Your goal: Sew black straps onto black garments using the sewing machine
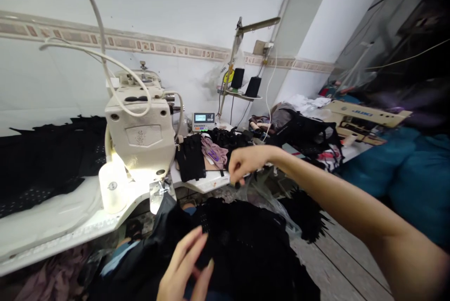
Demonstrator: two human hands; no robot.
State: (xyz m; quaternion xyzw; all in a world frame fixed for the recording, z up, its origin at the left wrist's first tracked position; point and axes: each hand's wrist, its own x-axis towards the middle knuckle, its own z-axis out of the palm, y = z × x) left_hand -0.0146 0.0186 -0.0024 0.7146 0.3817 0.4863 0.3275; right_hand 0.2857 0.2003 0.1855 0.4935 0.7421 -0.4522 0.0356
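Observation:
My left hand [186, 263] is low in the middle, fingers stretched and somewhat apart, holding nothing. It hovers over black fabric [246, 240] heaped across my lap. One dark end of this fabric reaches up to the lit presser foot area [161, 193] of a sewing machine [142, 134]. My right hand [249, 162] is raised near the table's front edge with its fingers curled in. A small dark bit shows below those fingers, too blurred to name. Behind that hand lie folded black pieces [191, 158] and a mauve cloth [214, 151].
A white thread cone [113, 188] stands left of the machine head, beside black fabric [52, 160] on the white table [63, 226]. A control panel [204, 120] and black thread spools [253, 86] are behind. Another sewing machine [369, 118] and teal bundles [404, 169] are at right.

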